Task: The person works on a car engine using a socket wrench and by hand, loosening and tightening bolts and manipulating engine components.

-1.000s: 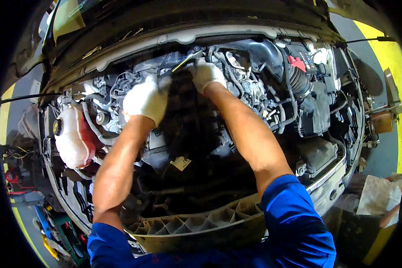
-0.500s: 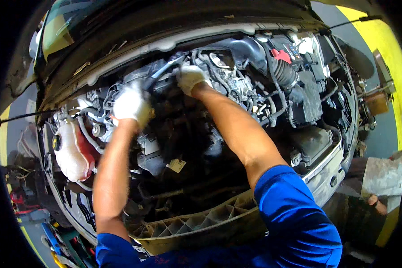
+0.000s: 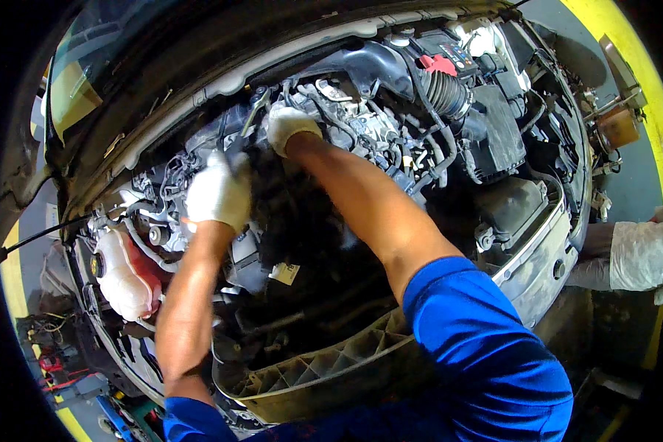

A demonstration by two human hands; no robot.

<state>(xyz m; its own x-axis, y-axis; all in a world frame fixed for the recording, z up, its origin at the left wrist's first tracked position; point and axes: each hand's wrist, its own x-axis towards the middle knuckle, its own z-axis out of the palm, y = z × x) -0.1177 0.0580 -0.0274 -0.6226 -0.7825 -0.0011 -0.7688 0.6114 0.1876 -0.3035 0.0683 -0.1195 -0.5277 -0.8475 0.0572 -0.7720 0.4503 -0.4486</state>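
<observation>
In the engine bay, my left hand [image 3: 217,193] in a white glove is closed round the lower end of a long tool [image 3: 249,118], likely a wrench, which slants up to the rear of the engine [image 3: 368,118]. My right hand [image 3: 291,127], also gloved, has its fingers curled beside the tool's upper part, among hoses and wiring; its fingertips and whatever they grip are hidden. A translucent coolant tank [image 3: 125,287] with reddish fluid sits left of my left forearm.
The raised bonnet [image 3: 125,66] spans the top. A battery with a red cover [image 3: 438,65] and an airbox [image 3: 497,129] lie right. Part of a person in grey clothing [image 3: 633,258] is at the far right. Tools [image 3: 118,412] lie at lower left; metal parts [image 3: 615,125] stand at right.
The view has turned, so the engine bay appears more tilted. The tool now stands more steeply, with my hands still at it. The person at far right has come further into view.
</observation>
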